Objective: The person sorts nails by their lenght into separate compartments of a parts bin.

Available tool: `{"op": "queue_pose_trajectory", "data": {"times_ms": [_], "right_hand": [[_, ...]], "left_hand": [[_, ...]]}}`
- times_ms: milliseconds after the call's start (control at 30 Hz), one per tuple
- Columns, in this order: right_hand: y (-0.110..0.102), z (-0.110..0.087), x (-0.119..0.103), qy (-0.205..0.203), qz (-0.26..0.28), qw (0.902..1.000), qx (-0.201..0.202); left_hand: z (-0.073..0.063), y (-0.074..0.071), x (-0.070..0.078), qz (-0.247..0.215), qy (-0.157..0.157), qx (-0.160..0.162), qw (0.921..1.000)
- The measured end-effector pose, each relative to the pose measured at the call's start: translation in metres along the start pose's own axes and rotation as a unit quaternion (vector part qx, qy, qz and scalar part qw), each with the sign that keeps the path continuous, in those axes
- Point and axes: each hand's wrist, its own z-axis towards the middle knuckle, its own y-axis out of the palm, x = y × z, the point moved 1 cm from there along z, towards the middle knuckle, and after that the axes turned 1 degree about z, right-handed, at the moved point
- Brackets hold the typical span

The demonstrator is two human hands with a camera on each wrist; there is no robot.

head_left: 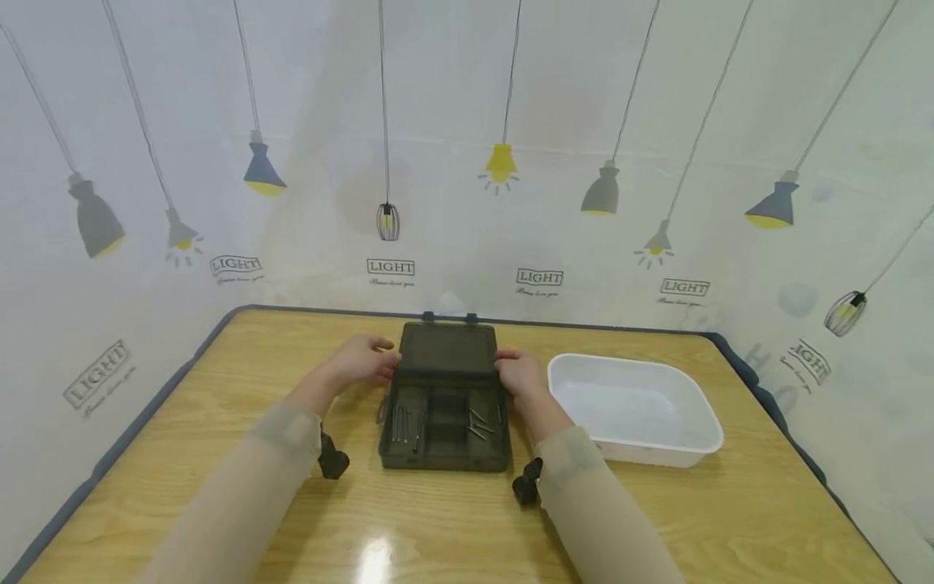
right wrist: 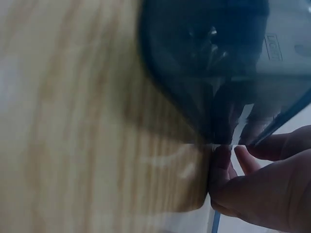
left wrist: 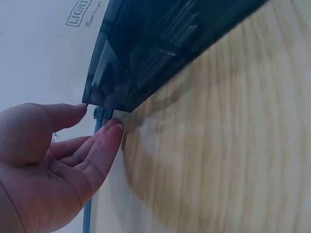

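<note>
A dark see-through plastic case (head_left: 445, 458) lies in the middle of the table in the head view, its lid (head_left: 448, 349) swung back toward the wall. Several thin metal rods (head_left: 400, 424) lie in its left compartment, and several shorter metal pieces (head_left: 479, 424) in the right one. My left hand (head_left: 362, 359) is at the case's left side by the hinge, thumb and fingertips pinching a corner in the left wrist view. Opposite it, my right hand (head_left: 521, 375) pinches the right side, with thumb and fingers (right wrist: 224, 158) at a corner in the right wrist view.
A white plastic basin (head_left: 635, 446) stands on the table just right of my right hand. The wooden table (head_left: 438, 519) ends at a dark-edged back border, with a patterned wall covering (head_left: 452, 227) behind it and at both sides.
</note>
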Motion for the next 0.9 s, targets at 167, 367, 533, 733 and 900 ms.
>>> {"op": "queue_pose_trajectory", "data": {"times_ms": [167, 367, 533, 733, 900], "right_hand": [[0.000, 0.004, 0.001, 0.014, 0.027, 0.9995, -0.009], [0.000, 0.004, 0.002, 0.018, 0.081, 0.9965, 0.000], [0.001, 0.005, 0.005, 0.021, 0.123, 0.9920, 0.015], [-0.001, 0.005, 0.006, 0.030, 0.157, 0.9868, 0.022], [-0.003, 0.005, 0.005, 0.038, 0.203, 0.9784, 0.017]], "left_hand": [[0.006, 0.004, 0.000, 0.018, -0.013, 0.024, 0.9995], [0.005, 0.012, 0.000, -0.014, -0.021, 0.061, 0.9978], [0.005, 0.017, 0.000, -0.079, -0.029, 0.086, 0.9927], [0.006, 0.018, -0.003, -0.121, -0.024, 0.108, 0.9864], [0.003, 0.017, -0.003, -0.147, -0.022, 0.112, 0.9825]]}}
